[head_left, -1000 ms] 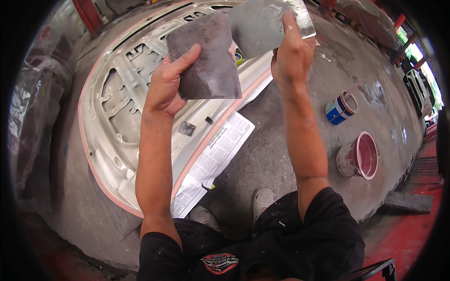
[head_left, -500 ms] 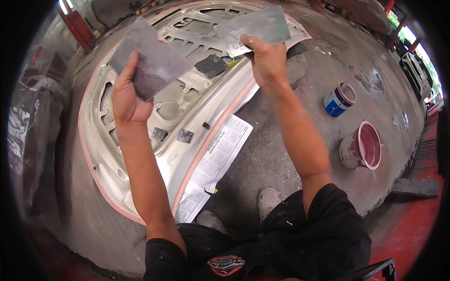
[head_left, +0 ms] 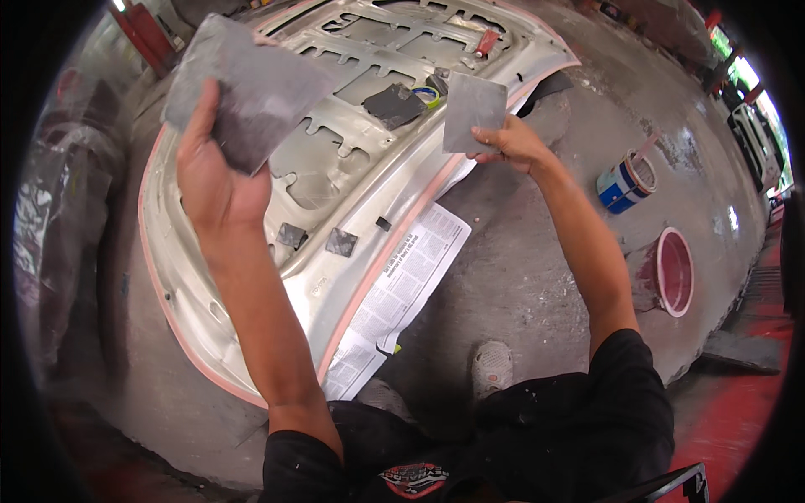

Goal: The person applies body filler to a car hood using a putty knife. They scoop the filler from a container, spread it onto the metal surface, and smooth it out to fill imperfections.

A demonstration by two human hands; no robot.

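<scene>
My left hand (head_left: 222, 189) grips a grey, smeared flat plate (head_left: 239, 88), raised over the left part of a silver car hood panel with pink-taped edges (head_left: 369, 168). Held lower at the right, over the panel's edge, a smaller-looking grey plate (head_left: 474, 105) is pinched in my right hand (head_left: 520, 147), thumb across its lower corner. On the panel lie a dark sheet (head_left: 394, 106), a yellow-green tape roll (head_left: 429, 96) behind it, small dark pads (head_left: 341, 242) and a red item (head_left: 486, 42).
Printed paper (head_left: 407, 277) lies under the panel's near edge, beside my shoes (head_left: 492, 369). To the right stand a blue can (head_left: 625, 184) with a stick in it and a pink bucket (head_left: 671, 272). Plastic-covered objects (head_left: 63, 210) line the left; a white car part (head_left: 750, 151) is far right.
My left hand has moved up and leftward with its plate. My right hand has come down from the top right, turning its plate more upright, and more of the panel shows.
</scene>
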